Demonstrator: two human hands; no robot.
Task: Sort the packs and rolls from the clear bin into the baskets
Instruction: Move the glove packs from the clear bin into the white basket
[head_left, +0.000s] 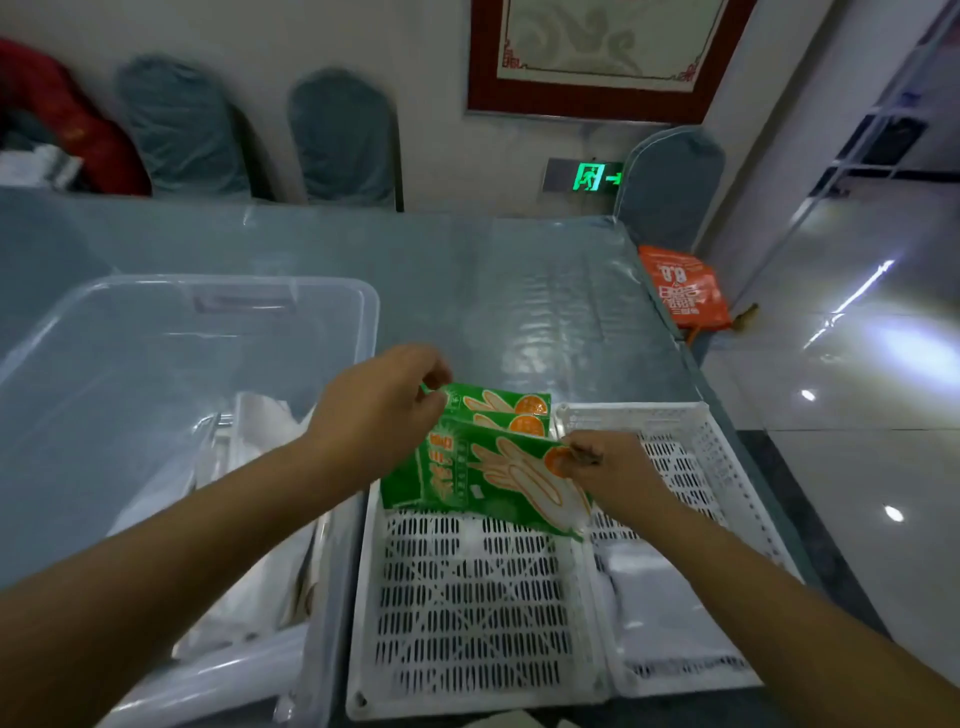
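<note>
- The large clear plastic bin (171, 395) sits at my left, white wrapped rolls (260, 467) inside it.
- Two white slotted plastic baskets (467, 613) lie side by side on the right.
- Green glossy packs printed with an orange glove picture (498, 467) stand at the left basket's far end.
- My left hand (379, 410) pinches the rear packs' top corner.
- My right hand (608, 473) pinches the front pack's right edge.

- Left hand (382, 402) and right hand (613, 470) are both bare, without gloves.
- Both forearms are uncovered; no sleeve reaches into view.
- No ring shows on the fingers.
</note>
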